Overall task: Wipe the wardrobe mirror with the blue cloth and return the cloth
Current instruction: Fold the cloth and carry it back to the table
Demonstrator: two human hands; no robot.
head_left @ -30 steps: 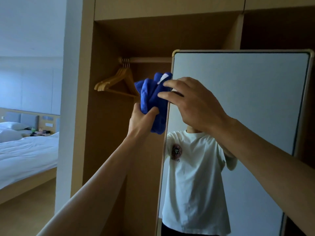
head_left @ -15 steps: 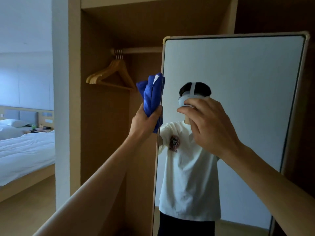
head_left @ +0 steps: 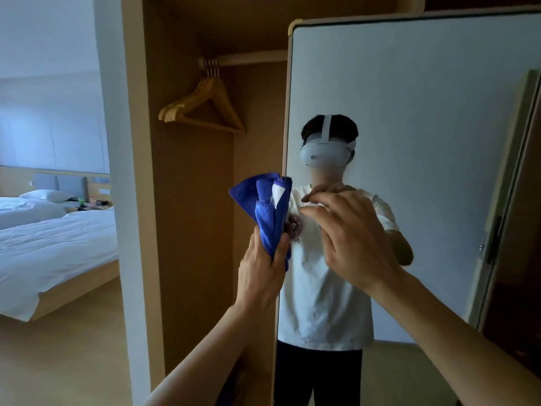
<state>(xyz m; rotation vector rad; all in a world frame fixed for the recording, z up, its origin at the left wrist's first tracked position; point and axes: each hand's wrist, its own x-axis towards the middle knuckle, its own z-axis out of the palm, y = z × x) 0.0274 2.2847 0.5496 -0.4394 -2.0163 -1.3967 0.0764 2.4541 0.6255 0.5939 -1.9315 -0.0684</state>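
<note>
Two bare forearms rise from the bottom edge.

1. Left grip (head_left: 260, 276): fingers and thumb curled tight round the lower end of the blue cloth (head_left: 263, 209). The cloth is bunched and stands upright out of the fist, with a white tag showing near its top. It sits at the mirror's left edge; contact with the frame cannot be told.
2. Right grip (head_left: 357, 244): holds nothing, fingers loosely bent and spread. It is raised in front of the glass, just right of the cloth and apart from it; whether the fingertips touch the glass cannot be told.
3. Mirror (head_left: 424, 112): tall panel with a pale frame. It reflects a person in a white T-shirt, dark trousers and a white headset.
4. Wardrobe (head_left: 190, 200): open tan compartment left of the mirror.
5. Hangers (head_left: 205, 109): several wooden ones, bunched on the rail (head_left: 251, 58).
6. Bed (head_left: 52, 244): far left, white bedding, with a pillow (head_left: 44, 194) at its head.
</note>
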